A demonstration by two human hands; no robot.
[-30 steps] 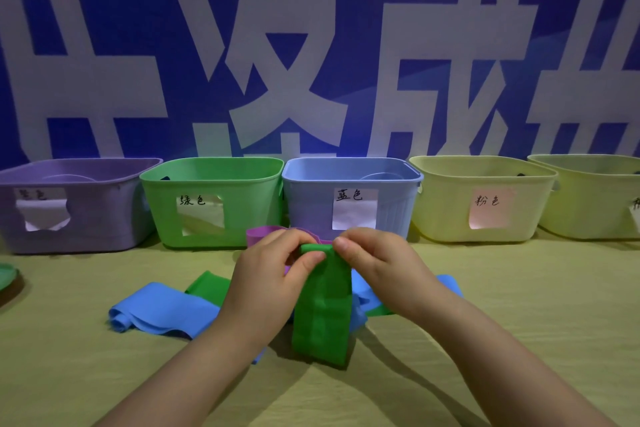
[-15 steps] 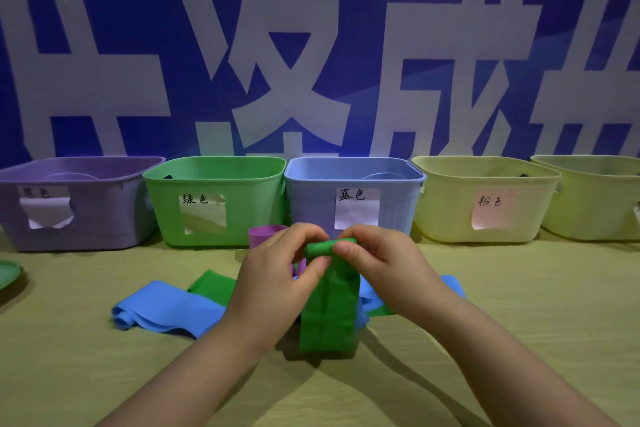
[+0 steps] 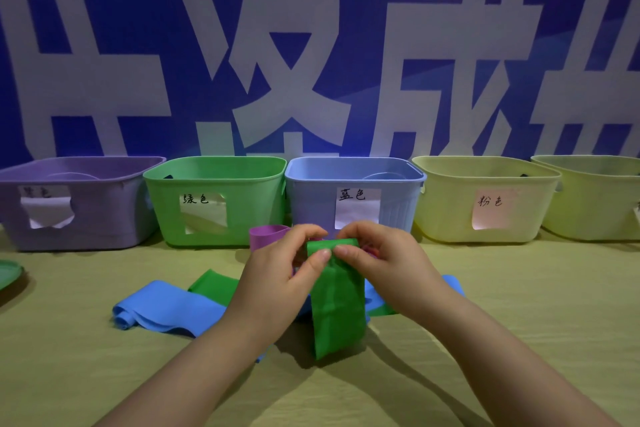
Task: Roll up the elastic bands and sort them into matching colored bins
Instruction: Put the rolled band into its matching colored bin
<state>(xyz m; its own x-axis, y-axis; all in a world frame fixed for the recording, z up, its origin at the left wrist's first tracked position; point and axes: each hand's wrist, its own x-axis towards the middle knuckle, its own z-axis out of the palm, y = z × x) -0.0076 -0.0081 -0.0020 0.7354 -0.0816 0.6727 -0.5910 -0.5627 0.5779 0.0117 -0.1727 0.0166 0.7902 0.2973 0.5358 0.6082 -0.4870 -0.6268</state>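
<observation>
Green band point(image 3: 337, 308), rolled top pinched by fingers of left hand point(image 3: 277, 284) and right hand point(image 3: 388, 267), before blue bin point(image 3: 311, 204).

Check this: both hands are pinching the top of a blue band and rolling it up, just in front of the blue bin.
Wrong colour: the head view shows that the band pinched by the left hand and right hand is the green band, not a blue one. The blue band lies on the table. The rest holds.
</observation>
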